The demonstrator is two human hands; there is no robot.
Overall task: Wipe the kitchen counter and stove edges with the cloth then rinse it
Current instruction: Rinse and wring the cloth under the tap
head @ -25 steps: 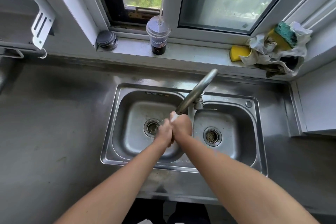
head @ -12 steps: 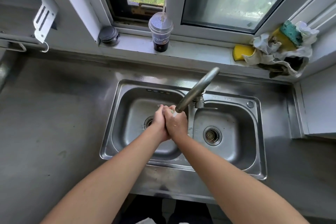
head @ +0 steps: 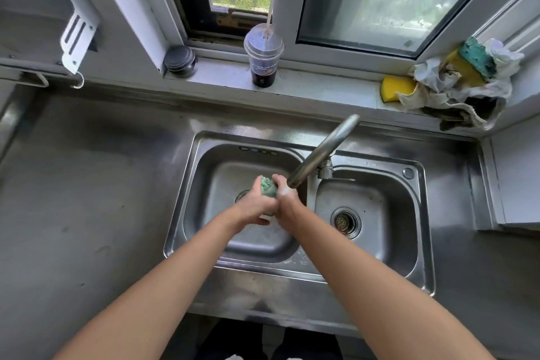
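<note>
The cloth (head: 268,187), hidden a moment ago, is now bared between the curled fingers (head: 279,180) of the left hand (head: 253,204) and right hand (head: 287,203), gripped beside the tap (head: 318,152); rinsing is judged under way.

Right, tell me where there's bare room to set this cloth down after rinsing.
The steel counter left of the sink is bare and wide. The sill between the cup and the yellow sponge is free too. The sill's right corner is crowded with rags and a green-topped sponge.
</note>
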